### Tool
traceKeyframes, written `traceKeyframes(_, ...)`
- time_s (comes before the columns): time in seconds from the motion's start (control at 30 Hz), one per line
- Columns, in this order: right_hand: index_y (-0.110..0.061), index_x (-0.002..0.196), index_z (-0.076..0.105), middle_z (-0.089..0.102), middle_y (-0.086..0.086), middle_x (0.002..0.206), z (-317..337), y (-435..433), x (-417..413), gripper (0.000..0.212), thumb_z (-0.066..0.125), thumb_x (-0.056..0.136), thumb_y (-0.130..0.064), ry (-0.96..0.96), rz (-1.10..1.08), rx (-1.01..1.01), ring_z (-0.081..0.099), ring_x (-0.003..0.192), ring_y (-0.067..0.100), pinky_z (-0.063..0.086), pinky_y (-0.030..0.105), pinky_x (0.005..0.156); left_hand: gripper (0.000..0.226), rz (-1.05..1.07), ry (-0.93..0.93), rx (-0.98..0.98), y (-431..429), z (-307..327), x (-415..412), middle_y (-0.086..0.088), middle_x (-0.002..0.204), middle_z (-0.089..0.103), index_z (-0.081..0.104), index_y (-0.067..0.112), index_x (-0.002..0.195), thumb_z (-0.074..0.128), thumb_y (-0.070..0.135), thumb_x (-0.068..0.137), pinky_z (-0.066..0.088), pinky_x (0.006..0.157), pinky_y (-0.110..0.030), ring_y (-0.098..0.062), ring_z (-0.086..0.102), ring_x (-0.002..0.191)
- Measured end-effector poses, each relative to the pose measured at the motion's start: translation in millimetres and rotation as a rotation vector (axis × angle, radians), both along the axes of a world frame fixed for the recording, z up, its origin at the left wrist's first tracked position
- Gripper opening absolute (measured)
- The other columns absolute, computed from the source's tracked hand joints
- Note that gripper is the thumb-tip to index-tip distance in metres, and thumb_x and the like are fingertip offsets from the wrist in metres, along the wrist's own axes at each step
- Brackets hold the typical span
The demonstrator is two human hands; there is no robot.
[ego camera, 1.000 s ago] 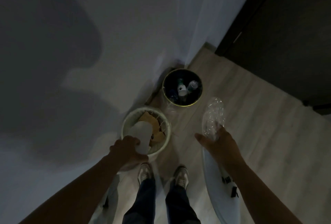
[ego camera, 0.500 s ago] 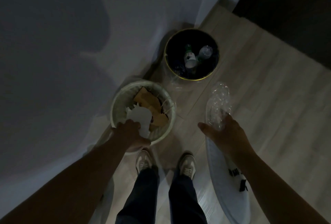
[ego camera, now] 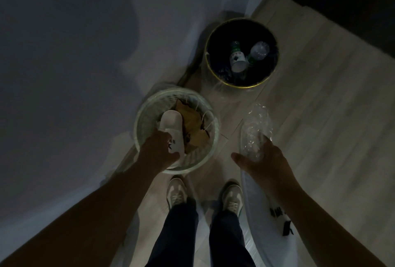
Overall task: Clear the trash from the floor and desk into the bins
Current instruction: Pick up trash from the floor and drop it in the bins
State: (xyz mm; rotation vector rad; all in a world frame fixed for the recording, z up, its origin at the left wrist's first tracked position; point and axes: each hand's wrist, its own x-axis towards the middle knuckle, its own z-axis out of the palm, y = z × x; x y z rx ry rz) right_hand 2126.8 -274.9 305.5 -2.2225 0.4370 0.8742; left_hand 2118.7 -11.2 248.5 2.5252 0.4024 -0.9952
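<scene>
We are standing over 2 bins in a dim corner, and we are judging the step in hand to be the drop into the nearer one. Our left hand [ego camera: 159, 151] is holding what looks like a white slipper [ego camera: 172, 126] by its near end, fingers curled round it and thumb pressing its side. The slipper is lying inside the rim of the pale mesh bin [ego camera: 171, 91], on brown paper [ego camera: 193, 121]. Letting go is all this move is asking for.

Our right hand [ego camera: 263, 160] is gripping crumpled clear plastic wrap [ego camera: 257, 125] together with a long white piece [ego camera: 258, 213] that is running back under the forearm. The thumb is standing out to the side; how the other fingers are lying underneath, we cannot tell. This load is hanging over bare floor [ego camera: 320, 117], apart from both bins. We are guessing the plastic belongs in the black bin [ego camera: 239, 84], where bottles [ego camera: 237, 57] are lying, so a reach forward and slightly left is needed.

The wall [ego camera: 85, 74] is hemming in both bins on the left. Open floor is lying to the right, and our 2 shoes [ego camera: 177, 192] are standing just behind the pale bin.
</scene>
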Motion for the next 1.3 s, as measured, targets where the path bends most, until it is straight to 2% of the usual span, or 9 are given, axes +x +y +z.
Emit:
traceKeyframes(0.13,-0.029,0.15,0.016,0.034,0.005,0.149,0,20,7,0.107,0.074,0.067,-0.061,-0.024,-0.037,0.055,0.038,0.133,0.022,0.031,0.025,0.092,0.047,0.028,0.014,-0.022,12,16,-11,-0.008,0.133,0.049,0.049,0.015,0.129,0.062,0.031,0.087,0.037,0.095,-0.029,-0.023,0.048,0.121)
traceKeyframes(0.3,-0.027,0.15,0.019,0.037,0.008,0.146,-3,65,35,0.106,0.073,0.066,-0.063,-0.056,-0.062,0.118,0.043,0.13,0.024,0.036,0.026,0.087,0.036,0.062,0.03,-0.062,29,31,-29,-0.004,0.123,0.056,0.054,0.018,0.121,0.061,0.027,0.087,0.041,0.088,-0.025,-0.019,0.054,0.109)
traceKeyframes(0.5,-0.022,0.142,0.037,0.05,0.005,0.136,-29,130,57,0.091,0.069,0.067,-0.064,0.115,0.179,0.133,0.051,0.118,0.023,0.038,0.029,0.082,0.03,0.124,0.031,-0.092,56,36,-42,-0.002,0.12,0.058,0.057,0.02,0.118,0.06,0.028,0.089,0.044,0.092,-0.03,-0.017,0.055,0.108)
traceKeyframes(0.6,-0.023,0.14,0.04,0.05,0.008,0.136,-48,155,54,0.091,0.068,0.066,-0.067,0.159,0.216,0.098,0.051,0.12,0.027,0.044,0.034,0.091,0.032,0.124,0.03,-0.088,70,33,-43,-0.003,0.12,0.058,0.056,0.02,0.12,0.059,0.03,0.089,0.045,0.092,-0.029,-0.017,0.055,0.108)
traceKeyframes(0.73,-0.028,0.148,0.028,0.043,0.008,0.145,-67,177,57,0.093,0.054,0.072,-0.076,0.189,0.294,-0.022,0.043,0.131,0.032,0.04,0.045,0.104,0.038,0.135,0.041,-0.069,87,28,-43,-0.003,0.124,0.057,0.054,0.018,0.125,0.058,0.031,0.09,0.043,0.094,-0.028,-0.018,0.055,0.11)
traceKeyframes(0.87,-0.019,0.134,0.048,0.052,0.01,0.135,-82,181,53,0.047,0.053,0.09,-0.036,0.094,0.365,-0.104,0.052,0.119,0.03,0.046,0.041,0.096,0.039,0.152,0.032,-0.074,99,26,-42,-0.006,0.123,0.057,0.054,0.016,0.126,0.06,0.029,0.089,0.045,0.093,-0.031,-0.019,0.056,0.11)
traceKeyframes(0.97,-0.013,0.123,0.057,0.057,0.01,0.126,-85,180,50,0.034,0.051,0.09,-0.018,0.004,0.39,-0.182,0.056,0.113,0.028,0.046,0.033,0.087,0.039,0.152,0.027,-0.073,103,24,-40,-0.007,0.121,0.057,0.054,0.016,0.126,0.059,0.029,0.089,0.045,0.093,-0.032,-0.019,0.056,0.108)
traceKeyframes(1.17,-0.009,0.129,0.053,0.057,0.014,0.13,-87,165,50,0.04,0.053,0.093,-0.025,-0.003,0.403,-0.181,0.054,0.118,0.027,0.044,0.031,0.095,0.04,0.151,0.035,-0.066,101,19,-39,-0.006,0.122,0.056,0.053,0.016,0.127,0.058,0.03,0.09,0.044,0.091,-0.029,-0.019,0.055,0.108)
traceKeyframes(1.3,-0.02,0.153,0.014,0.015,0.016,0.156,-86,156,47,0.091,0.066,0.084,-0.047,0.215,0.415,-0.079,0.027,0.14,0.036,0.034,0.043,0.11,0.036,0.162,0.032,-0.079,97,18,-37,-0.004,0.12,0.058,0.055,0.018,0.123,0.058,0.029,0.089,0.044,0.089,-0.029,-0.017,0.056,0.103)
